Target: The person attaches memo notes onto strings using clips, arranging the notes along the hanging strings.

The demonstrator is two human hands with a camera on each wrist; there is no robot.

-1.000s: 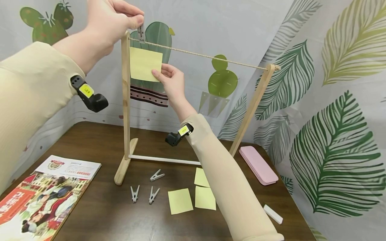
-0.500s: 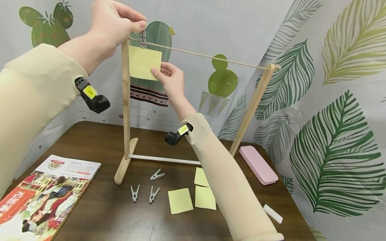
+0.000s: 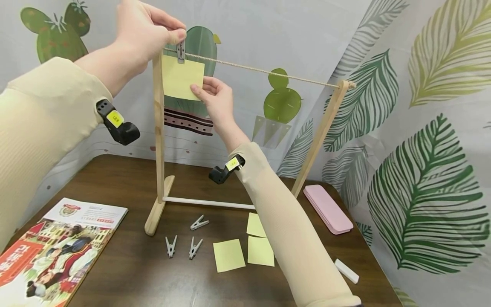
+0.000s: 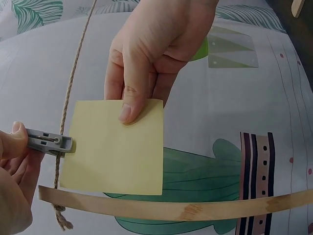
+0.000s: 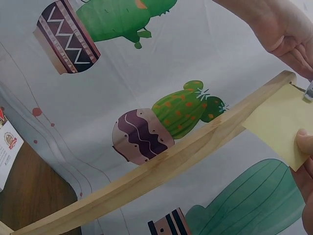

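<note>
High at the left end of the rope [image 3: 249, 67], my left hand [image 3: 143, 32] pinches a grey clothespin [image 3: 181, 52] between thumb and fingers. The clothespin sits across the rope, and its lower tip overlaps the top edge of a yellow sticky note [image 3: 180, 79]. My right hand [image 3: 218, 100] pinches that note at its lower right side, thumb in front and fingers behind. In the left wrist view the clothespin [image 4: 49, 141] meets the note's edge [image 4: 117, 152]; whether it clamps the paper is hard to tell.
A wooden frame [image 3: 158, 128] carries the rope. Several grey clothespins [image 3: 194, 247] and yellow notes [image 3: 229, 256] lie on the brown table [image 3: 134, 264]. A magazine [image 3: 57, 256] is at left; a pink case [image 3: 327, 209] and a white block [image 3: 347, 271] are at right.
My left hand has lowered the clothespin over the rope, down to the note's top edge. The note in my right hand has risen slightly and shifted a little left.
</note>
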